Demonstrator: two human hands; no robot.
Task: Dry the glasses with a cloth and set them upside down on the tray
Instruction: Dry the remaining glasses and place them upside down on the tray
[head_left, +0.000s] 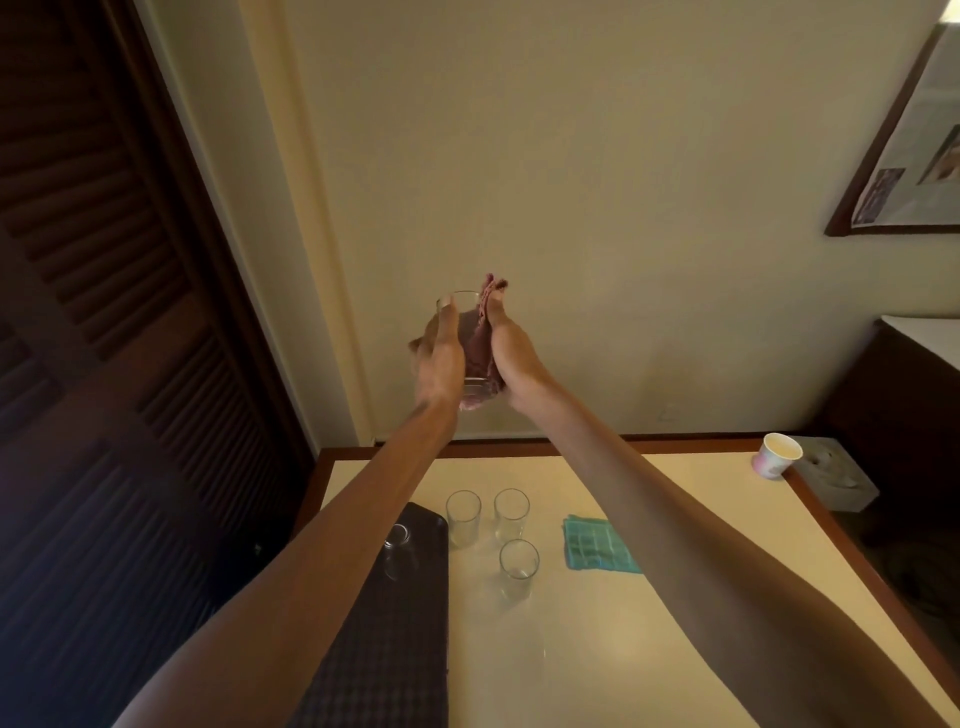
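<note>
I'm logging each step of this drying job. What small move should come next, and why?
Probably turn the held glass in the left hand against the red cloth to finish wiping: the right hand presses the cloth to its side, both raised above the table. An upturned glass already stands on the tray, so this one likely follows once dry.

Dusky maroon-pink fabric cloth (475, 348); colourless clear glass tumbler (465, 304); dark, almost black rectangular tray (415, 649) with a fine grid pattern; teal folded cloth (597, 545) in checks; cream tabletop (649, 649) edged red-brown; white paper cup (776, 456) with pink print.
</note>
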